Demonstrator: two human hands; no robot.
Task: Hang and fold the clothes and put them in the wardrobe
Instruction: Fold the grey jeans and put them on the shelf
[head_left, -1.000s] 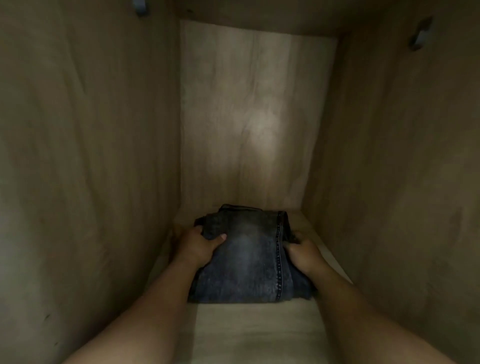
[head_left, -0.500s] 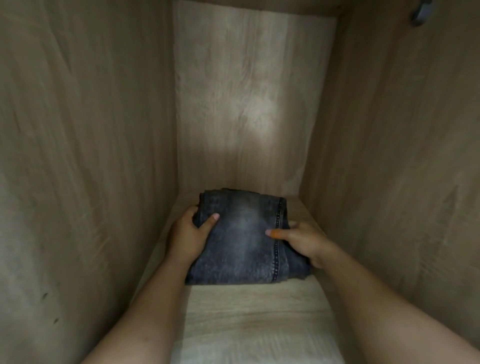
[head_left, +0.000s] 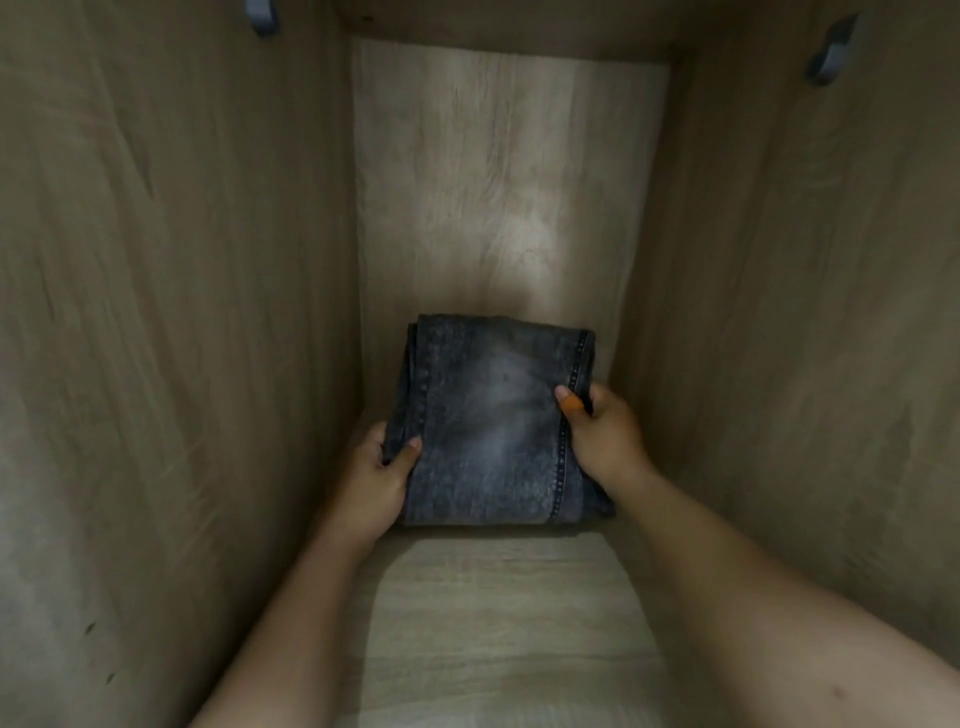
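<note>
A folded pair of dark grey jeans (head_left: 493, 415) lies flat on the wooden wardrobe shelf (head_left: 509, 613), its far edge close to the back panel. My left hand (head_left: 376, 480) grips the near left side of the jeans, thumb on top and fingers underneath. My right hand (head_left: 600, 434) grips the right side by the stitched seam, its thumb pressed on top. Both forearms reach in from the bottom of the view.
The compartment is narrow, with wooden side walls (head_left: 171, 338) left and right and a lit back panel (head_left: 509, 182). Small grey fittings (head_left: 831, 49) sit high on both side walls. Bare shelf lies in front of the jeans.
The jeans have slid further back on the shelf toward the back panel. Both hands have shifted along the sides, the left nearer the front corner, the right thumb on top.
</note>
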